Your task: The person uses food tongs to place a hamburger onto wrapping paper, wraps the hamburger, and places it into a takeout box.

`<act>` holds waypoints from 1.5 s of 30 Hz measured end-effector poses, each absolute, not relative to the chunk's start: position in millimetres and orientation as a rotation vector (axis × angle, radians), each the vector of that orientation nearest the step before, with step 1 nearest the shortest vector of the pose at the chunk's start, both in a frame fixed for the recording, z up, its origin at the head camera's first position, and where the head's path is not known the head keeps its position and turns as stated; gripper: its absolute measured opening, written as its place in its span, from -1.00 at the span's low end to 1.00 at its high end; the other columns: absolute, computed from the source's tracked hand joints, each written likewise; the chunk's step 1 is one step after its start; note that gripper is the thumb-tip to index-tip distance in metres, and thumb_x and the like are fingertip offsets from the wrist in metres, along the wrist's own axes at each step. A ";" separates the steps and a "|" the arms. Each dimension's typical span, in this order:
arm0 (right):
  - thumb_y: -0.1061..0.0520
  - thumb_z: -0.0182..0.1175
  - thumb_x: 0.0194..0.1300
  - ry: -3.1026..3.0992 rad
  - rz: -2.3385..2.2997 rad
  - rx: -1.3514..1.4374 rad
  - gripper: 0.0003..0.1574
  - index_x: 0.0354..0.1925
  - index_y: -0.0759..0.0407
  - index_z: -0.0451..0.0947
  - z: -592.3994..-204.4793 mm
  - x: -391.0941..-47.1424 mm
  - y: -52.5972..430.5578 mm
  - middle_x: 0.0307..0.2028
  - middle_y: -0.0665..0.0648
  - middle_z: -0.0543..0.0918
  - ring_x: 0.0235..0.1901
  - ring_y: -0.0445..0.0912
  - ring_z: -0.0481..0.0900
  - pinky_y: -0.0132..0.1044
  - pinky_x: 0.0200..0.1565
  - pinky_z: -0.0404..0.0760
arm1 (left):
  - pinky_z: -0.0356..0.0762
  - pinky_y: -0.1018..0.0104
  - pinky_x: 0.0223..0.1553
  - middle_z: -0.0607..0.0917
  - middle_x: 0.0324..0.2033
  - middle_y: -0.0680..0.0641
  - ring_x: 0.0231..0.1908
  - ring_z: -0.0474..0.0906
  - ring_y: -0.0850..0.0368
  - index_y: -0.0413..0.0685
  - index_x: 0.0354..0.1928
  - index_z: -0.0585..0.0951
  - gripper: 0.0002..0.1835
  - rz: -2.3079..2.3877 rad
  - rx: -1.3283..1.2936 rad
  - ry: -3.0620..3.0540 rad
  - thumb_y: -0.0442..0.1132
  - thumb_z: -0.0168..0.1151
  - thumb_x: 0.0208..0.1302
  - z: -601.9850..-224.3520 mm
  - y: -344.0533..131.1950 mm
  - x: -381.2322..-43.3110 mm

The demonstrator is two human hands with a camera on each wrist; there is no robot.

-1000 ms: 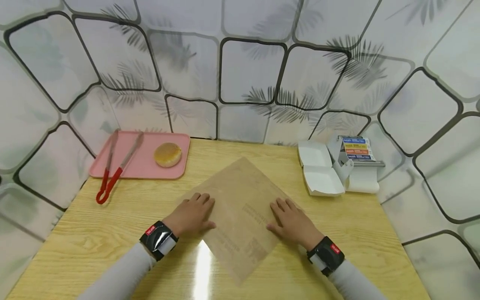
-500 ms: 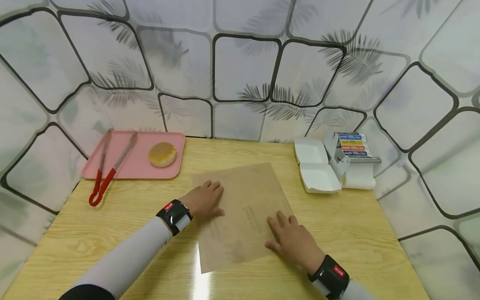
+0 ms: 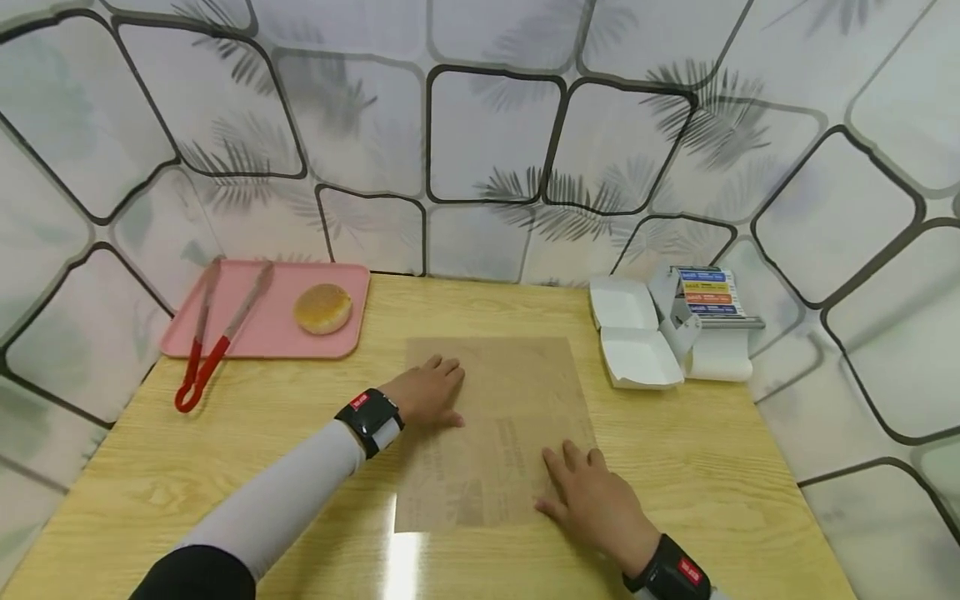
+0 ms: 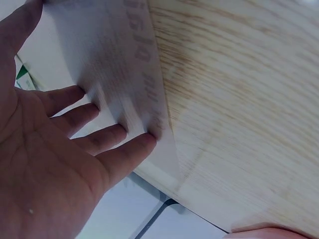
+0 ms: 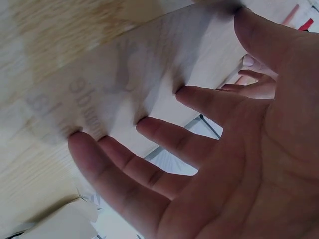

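Basically, paper step: looks like the person is squaring up and smoothing a sheet of brown paper (image 3: 495, 433), judging by the two hands spread along its sides.
Next move: probably calls for light, even fingertip pressure so the sheet doesn't skid or crease, then lifting both hands off without dragging it.
Left hand (image 3: 427, 393): fingers loosely extended, tips on the paper over its left side, gripping nothing.
Right hand (image 3: 596, 504): same deal at the lower right edge, fingers spread, tips touching, nothing grasped.
Paper spot: mid-tabletop (image 3: 712, 450), right in front of the person, far edge running roughly level with the back of the tabletop.
Paper looks: plain brown, thin, pretty flat, kinda see-through up close in the wrist views, faint darker lettering mostly on the near half; most of it is too faint to read.
Bun: round golden bun (image 3: 322, 308) on the pink tray (image 3: 262, 333) at the back left, red-handled tongs (image 3: 213, 358) beside it, handles hanging past the tray's front edge.
Back right: white box (image 3: 637, 342), lid folded back, just beside a label dispenser (image 3: 708, 292).
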State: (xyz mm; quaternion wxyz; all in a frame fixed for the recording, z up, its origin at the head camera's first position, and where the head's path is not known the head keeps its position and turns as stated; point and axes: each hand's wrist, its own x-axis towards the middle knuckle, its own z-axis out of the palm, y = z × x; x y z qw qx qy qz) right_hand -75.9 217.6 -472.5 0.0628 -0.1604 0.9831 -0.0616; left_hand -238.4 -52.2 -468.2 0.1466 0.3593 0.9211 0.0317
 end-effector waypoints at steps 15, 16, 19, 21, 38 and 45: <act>-0.35 0.27 0.31 2.913 -0.119 -0.420 -0.14 0.36 0.13 0.48 -473.4 -82.6 205.1 0.26 0.32 0.50 0.10 0.36 0.48 0.15 -0.35 0.66 | 0.32 -0.07 0.36 0.28 0.46 -0.25 0.44 0.18 -0.24 -0.25 0.47 0.29 -0.09 0.084 1.000 2.685 0.25 0.28 0.33 -467.5 -66.8 -247.4; -0.36 0.27 0.31 2.913 -0.119 -0.423 -0.14 0.36 0.13 0.48 -474.7 -82.5 204.5 0.26 0.33 0.50 0.10 0.38 0.47 0.16 -0.35 0.66 | 0.26 -0.05 0.40 0.27 0.47 -0.27 0.45 0.17 -0.25 -0.27 0.48 0.27 -0.09 0.088 0.993 2.689 0.24 0.27 0.35 -466.6 -71.6 -249.0; -0.37 0.26 0.30 2.912 -0.117 -0.443 -0.13 0.36 0.13 0.47 -478.1 -83.0 202.8 0.26 0.34 0.49 0.11 0.41 0.47 0.18 -0.34 0.66 | 0.17 -0.02 0.44 0.21 0.49 -0.31 0.46 0.13 -0.29 -0.29 0.51 0.23 -0.10 0.121 0.931 2.716 0.20 0.24 0.40 -459.3 -92.6 -252.9; -0.39 0.25 0.30 2.910 -0.117 -0.450 -0.11 0.36 0.13 0.47 -479.4 -83.4 202.3 0.26 0.34 0.49 0.09 0.41 0.47 0.17 -0.35 0.66 | 0.17 -0.05 0.44 0.19 0.50 -0.31 0.47 0.12 -0.29 -0.29 0.52 0.22 -0.11 0.160 0.866 2.738 0.18 0.24 0.40 -451.2 -110.8 -253.5; -0.49 0.19 0.26 2.889 -0.066 -0.428 -0.02 0.36 0.12 0.47 -475.6 -85.3 207.7 0.24 0.32 0.51 0.01 0.32 0.51 0.10 -0.35 0.65 | 0.36 -0.38 0.06 0.29 0.12 -0.61 0.11 0.19 -0.57 -0.66 0.30 0.19 -0.14 0.554 -0.114 2.893 0.10 0.16 0.46 -441.7 -338.3 -244.0; -0.50 0.22 0.22 2.862 -0.065 -0.410 0.00 0.37 0.10 0.47 -476.3 -87.0 205.1 0.25 0.31 0.50 0.02 0.31 0.52 0.12 -0.32 0.66 | 0.47 -0.29 -0.11 0.41 -0.18 -0.54 -0.14 0.43 -0.50 -0.70 0.02 0.34 -0.23 0.487 -0.206 2.867 0.11 0.10 0.48 -460.1 -355.5 -245.8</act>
